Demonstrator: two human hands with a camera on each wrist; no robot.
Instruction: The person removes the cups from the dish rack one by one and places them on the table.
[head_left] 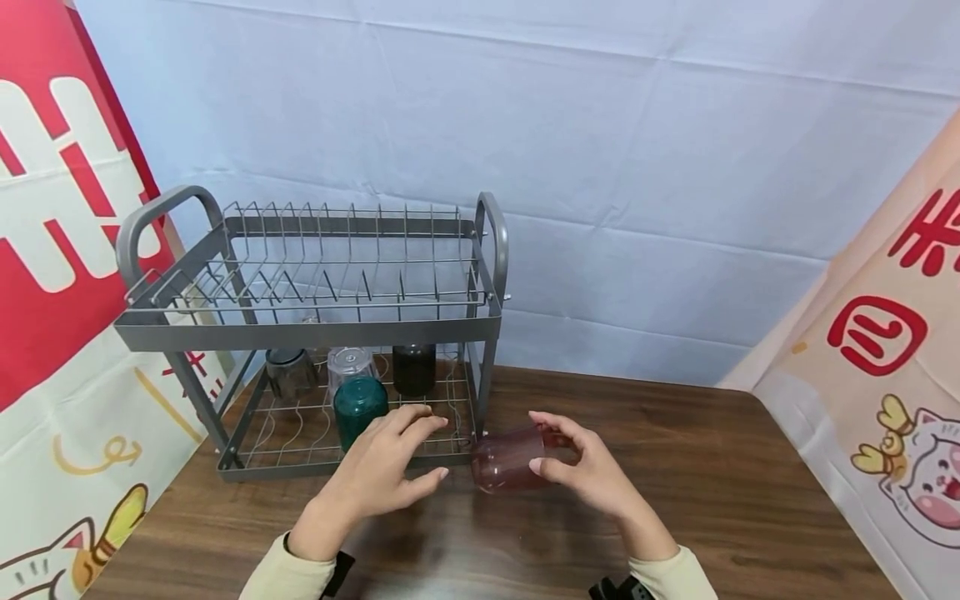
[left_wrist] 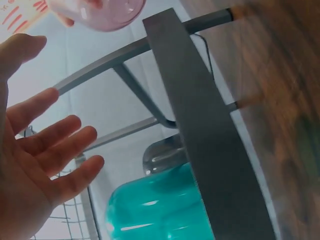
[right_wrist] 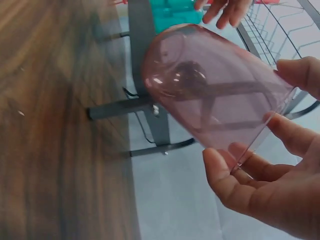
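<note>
A clear pink glass [head_left: 510, 461] lies tilted in my right hand [head_left: 585, 467], its rounded base pointing left toward the rack. In the right wrist view, the fingers and thumb grip the pink glass [right_wrist: 215, 85] around its rim. My left hand [head_left: 386, 467] hovers before the rack's lower shelf with fingers spread and nothing in them. Behind that hand a teal glass [head_left: 360, 408] stands upside down on the shelf; the left wrist view shows the teal glass [left_wrist: 160, 205] below the left fingertips. The left hand partly covers the teal glass in the head view.
The grey two-tier dish rack [head_left: 307, 336] stands at the left on a brown wooden table [head_left: 675, 467]. Its lower shelf also holds a dark glass [head_left: 414, 369], a clear glass [head_left: 349, 363] and a grey glass [head_left: 290, 372]. A pale cloth [head_left: 600, 167] hangs behind.
</note>
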